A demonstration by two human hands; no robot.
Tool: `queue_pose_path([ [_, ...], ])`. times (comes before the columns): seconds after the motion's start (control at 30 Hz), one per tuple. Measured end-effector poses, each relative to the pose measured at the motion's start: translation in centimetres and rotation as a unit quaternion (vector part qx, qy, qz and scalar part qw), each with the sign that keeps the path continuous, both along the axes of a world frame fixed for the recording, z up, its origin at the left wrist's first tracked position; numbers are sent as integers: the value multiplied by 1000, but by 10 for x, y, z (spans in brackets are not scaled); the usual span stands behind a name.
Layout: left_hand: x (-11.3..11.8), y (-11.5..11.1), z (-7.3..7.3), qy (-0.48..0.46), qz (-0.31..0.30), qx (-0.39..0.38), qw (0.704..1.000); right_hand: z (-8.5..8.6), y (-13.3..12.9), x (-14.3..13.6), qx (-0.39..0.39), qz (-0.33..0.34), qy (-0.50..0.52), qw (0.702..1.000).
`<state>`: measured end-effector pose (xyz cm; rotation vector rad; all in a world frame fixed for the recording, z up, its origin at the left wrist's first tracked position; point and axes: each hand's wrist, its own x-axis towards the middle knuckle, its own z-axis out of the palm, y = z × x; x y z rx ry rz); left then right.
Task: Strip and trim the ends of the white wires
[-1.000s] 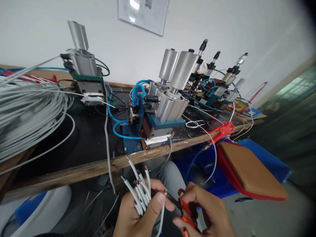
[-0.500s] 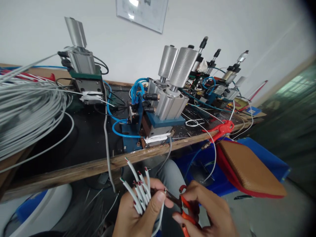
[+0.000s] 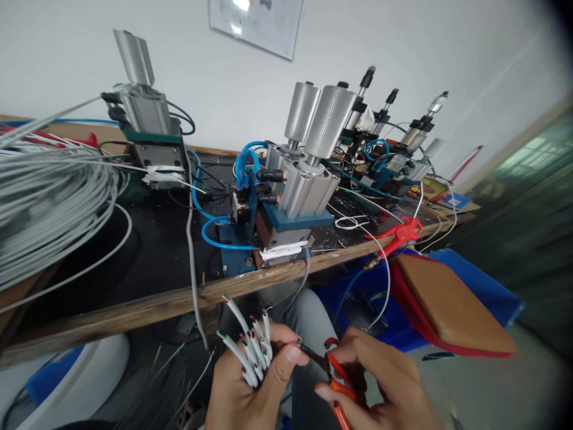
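A bundle of short white cables (image 3: 253, 352) is gripped in my left hand (image 3: 255, 385), their cut ends fanning upward and showing small red, green and dark wire tips. My left thumb and forefinger are pressed together at the right of the bundle. Orange-handled pliers (image 3: 341, 382) are held in my right hand (image 3: 380, 382), fingers wrapped around the grips. The dark, narrow jaws point left and reach the tip of my left thumb, where a small cable end seems to sit. Whether the jaws touch it, I cannot tell.
A wooden-edged bench (image 3: 134, 313) runs across ahead, carrying a pneumatic machine (image 3: 298, 191) with knurled cylinders and another machine (image 3: 145, 113) at left. A large coil of cable (image 3: 54, 209) lies left. At right are a red air gun (image 3: 400, 234), a brown cushioned seat (image 3: 452, 304) and blue bins (image 3: 483, 286).
The white cable that hung below my left thumb no longer shows there. Both hands stay nearly in place, with the plier tips still by the thumb. The view has shifted slightly.
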<state>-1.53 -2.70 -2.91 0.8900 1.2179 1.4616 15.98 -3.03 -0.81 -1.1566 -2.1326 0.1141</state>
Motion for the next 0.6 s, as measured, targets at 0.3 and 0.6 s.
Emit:
queue_pose_path([
  [0.3,2,2,-1,16,-1,52,999,2,-5,2,6,-30,-32,999],
  [0.6,3,0,0,16,5,73,997,-2,-11,7,77,-40,-92,992],
])
